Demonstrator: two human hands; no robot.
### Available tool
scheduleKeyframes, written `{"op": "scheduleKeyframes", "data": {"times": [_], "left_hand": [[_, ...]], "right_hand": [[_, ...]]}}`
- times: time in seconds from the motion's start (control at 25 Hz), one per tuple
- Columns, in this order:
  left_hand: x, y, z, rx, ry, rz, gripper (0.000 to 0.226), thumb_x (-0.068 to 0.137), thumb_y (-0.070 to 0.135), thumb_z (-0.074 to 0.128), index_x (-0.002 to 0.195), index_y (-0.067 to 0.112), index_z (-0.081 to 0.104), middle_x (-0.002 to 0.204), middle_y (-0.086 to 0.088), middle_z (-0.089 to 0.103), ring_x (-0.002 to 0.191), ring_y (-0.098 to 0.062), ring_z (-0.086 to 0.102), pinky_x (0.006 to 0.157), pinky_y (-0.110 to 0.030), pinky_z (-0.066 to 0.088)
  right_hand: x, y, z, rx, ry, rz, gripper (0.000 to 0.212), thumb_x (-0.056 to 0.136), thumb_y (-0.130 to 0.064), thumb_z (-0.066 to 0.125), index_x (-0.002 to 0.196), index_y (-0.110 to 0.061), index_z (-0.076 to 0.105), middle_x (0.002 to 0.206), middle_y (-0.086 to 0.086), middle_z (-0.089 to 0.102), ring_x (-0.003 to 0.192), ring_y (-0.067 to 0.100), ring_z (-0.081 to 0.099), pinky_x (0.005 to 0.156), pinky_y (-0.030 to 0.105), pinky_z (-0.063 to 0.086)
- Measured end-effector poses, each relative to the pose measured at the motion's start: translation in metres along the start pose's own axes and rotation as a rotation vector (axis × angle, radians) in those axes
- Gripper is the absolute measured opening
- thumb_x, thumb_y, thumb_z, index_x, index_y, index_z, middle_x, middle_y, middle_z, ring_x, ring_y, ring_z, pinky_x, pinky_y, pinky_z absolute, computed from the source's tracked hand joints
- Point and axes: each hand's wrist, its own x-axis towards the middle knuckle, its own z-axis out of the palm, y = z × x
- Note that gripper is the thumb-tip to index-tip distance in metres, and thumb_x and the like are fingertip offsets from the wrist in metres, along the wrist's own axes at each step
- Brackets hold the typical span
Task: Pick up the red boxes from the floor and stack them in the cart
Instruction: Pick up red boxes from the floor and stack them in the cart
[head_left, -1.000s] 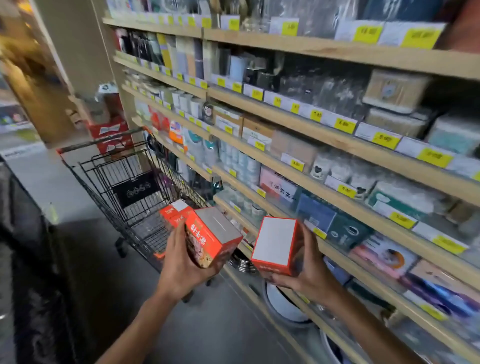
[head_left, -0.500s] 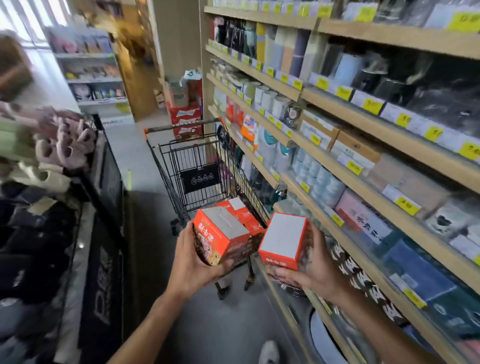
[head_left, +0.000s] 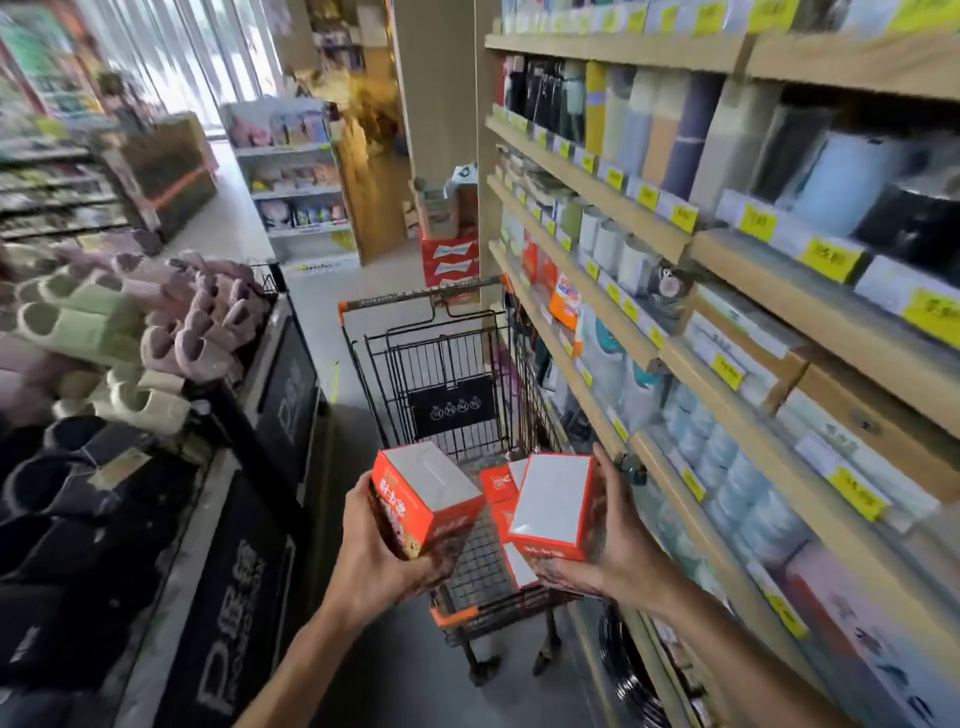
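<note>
In a shop aisle, my left hand (head_left: 371, 564) grasps a red cardboard box with a white top face (head_left: 423, 499), yellow characters on its side too blurred for me to read. My right hand (head_left: 613, 545) grasps a second red cardboard box (head_left: 553, 506), white face up, the print along its lower edge illegible. I hold both above the near end of a black wire shopping cart with orange corner trim (head_left: 447, 374). A dark placard on the cart's far wall carries small round marks I cannot make out. In its basket lie more red boxes (head_left: 501, 486), largely hidden behind the two I hold, so their number is unclear. To my right, wooden shelving with yellow price tags (head_left: 826, 257); the figures blur. To my left, a dark display bin (head_left: 234, 597) with large white lettering, cut off, holds soft slippers (head_left: 202, 338). Beyond the cart stand red cartons with a white bow-tie logo (head_left: 449, 257), the name unreadable.
</note>
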Motion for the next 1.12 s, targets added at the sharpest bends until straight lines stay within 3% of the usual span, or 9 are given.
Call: {"op": "scheduleKeyframes", "data": {"times": [0.08, 0.16, 0.24, 0.32, 0.4, 0.6, 0.72, 0.84, 1.12], "left_hand": [[0.021, -0.002, 0.013, -0.018, 0.010, -0.022, 0.122, 0.048, 0.027, 0.094, 0.145, 0.027, 0.020, 0.135, 0.013, 0.042, 0.122, 0.012, 0.047, 0.094, -0.003, 0.039], [0.038, -0.010, 0.018, 0.012, 0.022, -0.054, 0.131, 0.047, 0.040, 0.092, 0.150, 0.023, 0.013, 0.140, 0.009, 0.037, 0.129, 0.010, 0.041, 0.098, -0.001, 0.033], [0.051, -0.021, 0.019, 0.048, 0.019, -0.107, 0.129, 0.047, 0.044, 0.090, 0.148, 0.033, 0.011, 0.143, 0.005, 0.035, 0.133, 0.004, 0.039, 0.106, -0.010, 0.034], [0.072, -0.038, 0.019, 0.067, 0.002, -0.154, 0.127, 0.047, 0.041, 0.092, 0.146, 0.037, 0.012, 0.144, 0.001, 0.036, 0.136, -0.006, 0.040, 0.115, -0.031, 0.037], [0.095, -0.057, 0.018, 0.063, -0.008, -0.183, 0.127, 0.047, 0.039, 0.093, 0.146, 0.037, 0.014, 0.144, 0.000, 0.039, 0.137, -0.013, 0.042, 0.116, -0.042, 0.037], [0.164, -0.099, 0.013, 0.093, -0.002, -0.222, 0.127, 0.048, 0.045, 0.097, 0.147, 0.032, 0.018, 0.135, 0.004, 0.037, 0.133, -0.007, 0.025, 0.111, -0.029, 0.028], [0.208, -0.122, 0.009, 0.086, -0.036, -0.238, 0.127, 0.049, 0.046, 0.096, 0.149, 0.030, 0.019, 0.134, 0.007, 0.038, 0.131, -0.009, 0.025, 0.110, -0.031, 0.028], [0.250, -0.147, 0.002, 0.072, -0.112, -0.295, 0.131, 0.046, 0.056, 0.092, 0.150, 0.029, 0.017, 0.132, 0.010, 0.037, 0.132, -0.010, 0.029, 0.113, -0.035, 0.031], [0.321, -0.193, 0.013, 0.092, -0.266, -0.391, 0.129, 0.042, 0.042, 0.088, 0.149, 0.026, 0.018, 0.137, 0.003, 0.038, 0.133, -0.014, 0.040, 0.113, -0.047, 0.041]], "right_hand": [[0.036, 0.015, -0.008, -0.017, -0.025, 0.012, 0.147, 0.048, -0.079, 0.082, 0.157, -0.042, -0.008, 0.157, -0.005, 0.019, 0.148, 0.016, 0.026, 0.121, 0.045, 0.028], [0.066, 0.029, -0.006, -0.022, -0.048, 0.006, 0.145, 0.051, -0.071, 0.089, 0.158, -0.035, -0.002, 0.153, -0.011, 0.022, 0.145, 0.016, 0.031, 0.119, 0.049, 0.033], [0.086, 0.039, -0.001, -0.043, -0.061, 0.004, 0.143, 0.052, -0.068, 0.091, 0.158, -0.032, 0.002, 0.149, -0.015, 0.022, 0.142, 0.014, 0.032, 0.118, 0.047, 0.034], [0.111, 0.046, 0.005, -0.046, -0.093, 0.019, 0.142, 0.052, -0.070, 0.090, 0.158, -0.029, 0.004, 0.151, -0.010, 0.021, 0.144, 0.014, 0.030, 0.120, 0.045, 0.032], [0.136, 0.056, 0.014, -0.053, -0.120, 0.024, 0.141, 0.052, -0.069, 0.090, 0.158, -0.027, 0.006, 0.153, -0.004, 0.022, 0.145, 0.015, 0.030, 0.121, 0.046, 0.031], [0.193, 0.073, 0.037, -0.050, -0.086, 0.122, 0.145, 0.053, -0.062, 0.093, 0.158, -0.040, -0.003, 0.153, -0.012, 0.021, 0.147, 0.015, 0.027, 0.120, 0.049, 0.031], [0.227, 0.077, 0.050, -0.072, -0.050, 0.212, 0.141, 0.053, -0.066, 0.091, 0.156, -0.045, -0.001, 0.151, -0.015, 0.023, 0.144, 0.016, 0.032, 0.115, 0.052, 0.038], [0.261, 0.080, 0.061, -0.145, -0.043, 0.253, 0.139, 0.053, -0.067, 0.090, 0.157, -0.037, 0.004, 0.150, -0.013, 0.025, 0.144, 0.016, 0.031, 0.116, 0.051, 0.037], [0.328, 0.116, 0.083, -0.269, -0.110, 0.316, 0.141, 0.049, -0.062, 0.094, 0.155, -0.024, 0.009, 0.151, -0.005, 0.021, 0.144, 0.021, 0.030, 0.116, 0.052, 0.035]]}}
